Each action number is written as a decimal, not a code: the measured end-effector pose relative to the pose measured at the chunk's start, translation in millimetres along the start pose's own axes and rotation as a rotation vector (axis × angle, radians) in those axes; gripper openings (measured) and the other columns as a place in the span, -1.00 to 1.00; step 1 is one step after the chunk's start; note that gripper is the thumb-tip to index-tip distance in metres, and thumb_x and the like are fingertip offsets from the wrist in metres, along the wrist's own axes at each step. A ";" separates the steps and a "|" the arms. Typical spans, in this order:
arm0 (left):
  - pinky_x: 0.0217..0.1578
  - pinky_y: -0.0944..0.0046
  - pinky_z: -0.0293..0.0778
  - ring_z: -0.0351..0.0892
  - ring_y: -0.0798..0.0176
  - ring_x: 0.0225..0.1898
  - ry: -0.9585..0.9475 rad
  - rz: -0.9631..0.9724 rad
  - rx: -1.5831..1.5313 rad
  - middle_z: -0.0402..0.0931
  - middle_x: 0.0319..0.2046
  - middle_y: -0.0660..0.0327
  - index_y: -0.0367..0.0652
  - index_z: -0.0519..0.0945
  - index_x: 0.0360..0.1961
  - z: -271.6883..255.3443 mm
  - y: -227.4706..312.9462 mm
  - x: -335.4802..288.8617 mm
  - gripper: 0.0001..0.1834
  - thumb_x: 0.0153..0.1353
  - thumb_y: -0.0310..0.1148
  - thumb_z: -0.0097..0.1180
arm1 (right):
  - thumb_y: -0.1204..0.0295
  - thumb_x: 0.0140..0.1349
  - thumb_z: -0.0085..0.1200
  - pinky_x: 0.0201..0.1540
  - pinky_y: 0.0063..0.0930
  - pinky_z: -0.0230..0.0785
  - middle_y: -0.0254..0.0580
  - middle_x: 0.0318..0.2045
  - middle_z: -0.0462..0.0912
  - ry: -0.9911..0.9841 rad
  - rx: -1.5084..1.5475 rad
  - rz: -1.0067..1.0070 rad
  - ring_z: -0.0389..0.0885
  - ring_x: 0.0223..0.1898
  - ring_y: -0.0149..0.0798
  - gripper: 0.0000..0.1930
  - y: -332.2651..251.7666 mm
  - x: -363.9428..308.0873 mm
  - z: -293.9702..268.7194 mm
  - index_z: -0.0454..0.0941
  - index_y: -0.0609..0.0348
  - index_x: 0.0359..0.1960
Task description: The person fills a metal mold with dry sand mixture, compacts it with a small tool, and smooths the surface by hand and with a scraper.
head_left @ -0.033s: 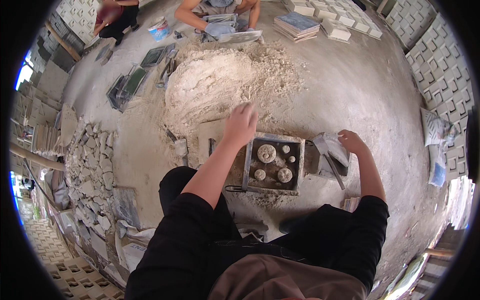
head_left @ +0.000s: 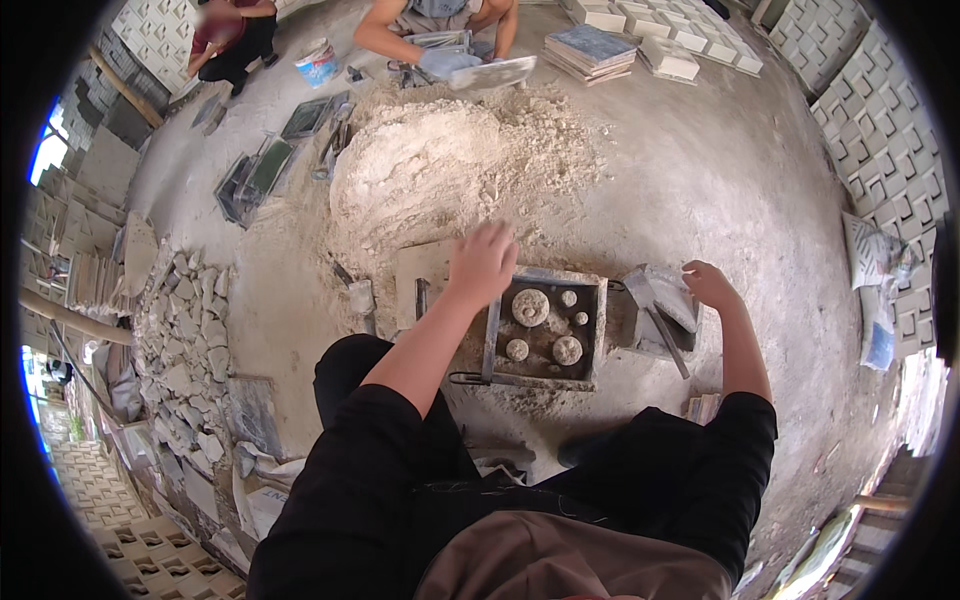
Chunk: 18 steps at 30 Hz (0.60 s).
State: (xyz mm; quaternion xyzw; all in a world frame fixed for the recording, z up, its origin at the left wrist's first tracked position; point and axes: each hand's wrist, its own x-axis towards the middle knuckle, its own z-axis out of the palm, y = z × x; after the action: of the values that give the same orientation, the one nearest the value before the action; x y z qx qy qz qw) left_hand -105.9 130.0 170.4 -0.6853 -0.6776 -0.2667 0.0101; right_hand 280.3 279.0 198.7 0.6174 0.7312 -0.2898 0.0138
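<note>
In front of me lies a dark-rimmed rectangular mould box (head_left: 602, 335), with several round pale pieces inside; the largest is a ring-like disc (head_left: 530, 307). My left hand (head_left: 484, 266) hovers by the box's far left corner, at the near edge of a pale powder heap (head_left: 415, 165). Its fingertips are smeared, and whatever lies under them is hidden. My right hand (head_left: 711, 285) is loosely bent, its fingers apart and nothing visible in them. It is beside a grey wedge-shaped block (head_left: 674, 298), on which a flat metal bar (head_left: 668, 343) rests.
Across the heap, a co-worker's gloved hand (head_left: 449, 64) is at a flat plate (head_left: 494, 74). Left lie frames (head_left: 262, 168) and broken chunks (head_left: 183, 345). A small trowel (head_left: 361, 297) is left of the box. Stacked tiles (head_left: 590, 53) stand far right; sacks (head_left: 876, 335) lean by the wall.
My left hand has dipped slightly toward me, its fingers moving. My right hand has shifted a little to the right. The co-worker's flat plate has tilted and moved slightly.
</note>
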 end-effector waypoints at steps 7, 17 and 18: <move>0.15 0.08 -0.01 -0.02 0.19 0.25 -0.612 0.796 0.214 0.04 0.22 0.23 -0.10 0.15 0.18 71.5 2.6 -103.8 -0.40 0.17 -0.01 -0.26 | 0.43 0.01 -0.14 -0.06 -0.26 0.33 0.03 -0.16 0.50 -0.118 -0.425 0.114 0.45 -0.08 -0.03 -0.73 75.2 -7.8 -3.0 0.52 0.22 -0.27; 0.21 0.17 -0.13 -0.13 0.19 0.28 -0.635 0.721 0.195 -0.10 0.26 0.14 -0.23 0.03 0.21 85.3 20.8 -92.6 -0.29 0.17 0.05 -0.29 | 0.60 -0.10 -0.17 0.03 -0.33 0.25 -0.06 -0.11 0.48 -0.173 -0.272 -0.035 0.41 -0.02 -0.10 -0.60 75.6 7.5 23.6 0.50 0.07 -0.16; 0.20 0.16 -0.12 -0.11 0.17 0.28 -0.623 0.718 0.178 -0.09 0.26 0.12 -0.25 0.04 0.21 87.3 21.6 -92.0 -0.29 0.17 0.04 -0.29 | 0.60 -0.10 -0.17 0.00 -0.33 0.27 -0.05 -0.12 0.49 -0.175 -0.239 -0.031 0.42 -0.04 -0.09 -0.60 74.0 8.1 22.2 0.49 0.07 -0.15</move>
State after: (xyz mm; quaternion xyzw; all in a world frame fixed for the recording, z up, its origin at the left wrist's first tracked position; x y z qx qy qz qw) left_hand -49.4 76.0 68.1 -0.9197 -0.3890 0.0307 -0.0434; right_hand 338.3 281.6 147.1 0.5723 0.7660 -0.2536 0.1460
